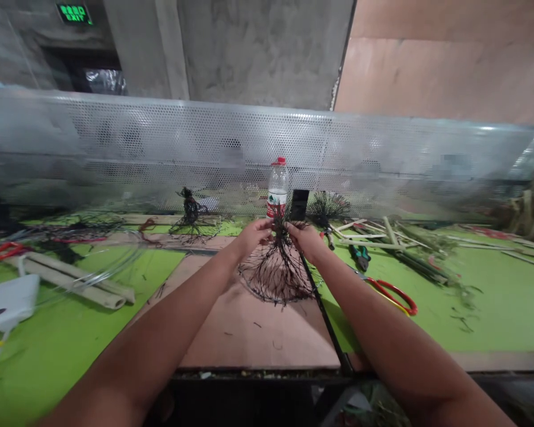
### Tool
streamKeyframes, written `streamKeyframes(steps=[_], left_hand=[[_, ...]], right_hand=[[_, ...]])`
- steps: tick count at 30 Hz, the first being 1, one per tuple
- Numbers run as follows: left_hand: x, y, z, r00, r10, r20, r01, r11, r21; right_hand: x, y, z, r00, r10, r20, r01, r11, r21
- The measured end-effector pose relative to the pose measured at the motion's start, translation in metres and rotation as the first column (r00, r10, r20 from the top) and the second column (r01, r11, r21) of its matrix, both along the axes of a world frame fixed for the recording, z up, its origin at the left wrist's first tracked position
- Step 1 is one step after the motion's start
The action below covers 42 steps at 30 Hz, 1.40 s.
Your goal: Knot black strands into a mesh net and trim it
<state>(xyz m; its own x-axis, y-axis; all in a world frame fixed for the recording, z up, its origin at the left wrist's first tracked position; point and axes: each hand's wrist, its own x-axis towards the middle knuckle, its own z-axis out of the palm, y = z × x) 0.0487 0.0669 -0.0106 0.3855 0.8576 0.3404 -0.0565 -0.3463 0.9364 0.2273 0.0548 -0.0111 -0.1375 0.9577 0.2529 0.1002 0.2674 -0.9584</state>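
Both my hands are raised over a plywood board, gripping the top of a bundle of dark twisted wire. Below them, the strands fan out into a wide, root-like skirt resting on the board. My left hand closes on the bundle from the left, and my right hand closes on it from the right. The fingers hide the bundle's gathered top. A plastic water bottle with a red cap stands just behind my hands.
Two smaller wire bundles stand at the back on a green mat. Red-handled pliers, green-handled pliers, wooden sticks, bamboo tubes and a white device lie about. A perforated metal panel runs behind.
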Motion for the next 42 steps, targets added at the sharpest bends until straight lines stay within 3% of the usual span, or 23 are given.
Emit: streamKeyframes(steps=[3, 6, 9, 13, 16, 20, 23, 27, 32, 34, 36, 39, 42], left_hand=[[0.007, -0.002, 0.000, 0.998, -0.019, 0.058, 0.017, 0.999, 0.028], [0.012, 0.000, -0.001, 0.994, -0.016, 0.106, 0.011, 0.999, 0.053], [0.015, 0.001, 0.000, 0.991, 0.032, 0.128, -0.043, 0.995, 0.091], [0.018, -0.002, 0.004, 0.992, 0.127, 0.016, -0.127, 0.968, 0.216], [0.019, -0.006, 0.008, 0.984, 0.172, -0.053, -0.147, 0.938, 0.315], [0.015, -0.015, 0.017, 0.946, 0.287, -0.151, -0.178, 0.848, 0.499], [0.011, -0.019, 0.023, 0.918, 0.355, -0.176, -0.205, 0.806, 0.555], [0.009, -0.021, 0.021, 0.909, 0.389, -0.148, -0.268, 0.819, 0.508], [0.005, -0.028, 0.014, 0.899, 0.373, -0.232, -0.221, 0.841, 0.494], [0.002, -0.032, 0.012, 0.871, 0.422, -0.253, -0.223, 0.798, 0.560], [-0.004, -0.035, 0.011, 0.825, 0.502, -0.259, -0.225, 0.712, 0.665], [-0.013, -0.035, 0.010, 0.752, 0.610, -0.251, -0.233, 0.602, 0.764], [-0.021, -0.031, 0.008, 0.717, 0.652, -0.245, -0.258, 0.575, 0.776]], right_hand=[[0.003, -0.005, -0.001, 0.990, 0.091, -0.110, -0.094, 0.995, -0.017], [0.011, -0.012, 0.002, 0.953, 0.295, -0.068, -0.299, 0.953, -0.054], [0.015, -0.020, 0.007, 0.926, 0.378, 0.007, -0.376, 0.923, -0.080], [0.009, -0.022, 0.007, 0.956, 0.258, 0.136, -0.269, 0.961, 0.067], [0.002, -0.018, 0.003, 0.960, 0.199, 0.198, -0.238, 0.951, 0.197], [-0.001, -0.017, 0.000, 0.966, 0.178, 0.187, -0.225, 0.935, 0.274], [0.001, -0.020, 0.000, 0.977, 0.180, 0.114, -0.203, 0.949, 0.242], [0.008, -0.021, -0.001, 0.984, 0.178, -0.021, -0.176, 0.981, 0.083], [0.014, -0.018, -0.002, 0.965, 0.196, -0.176, -0.205, 0.978, -0.033], [0.014, -0.018, -0.001, 0.950, 0.232, -0.210, -0.248, 0.967, -0.053], [0.015, -0.017, 0.000, 0.950, 0.221, -0.220, -0.243, 0.967, -0.075], [0.018, -0.014, 0.002, 0.973, 0.073, -0.219, -0.095, 0.991, -0.095], [0.020, -0.018, 0.008, 0.979, -0.025, -0.202, 0.038, 0.997, 0.063]])
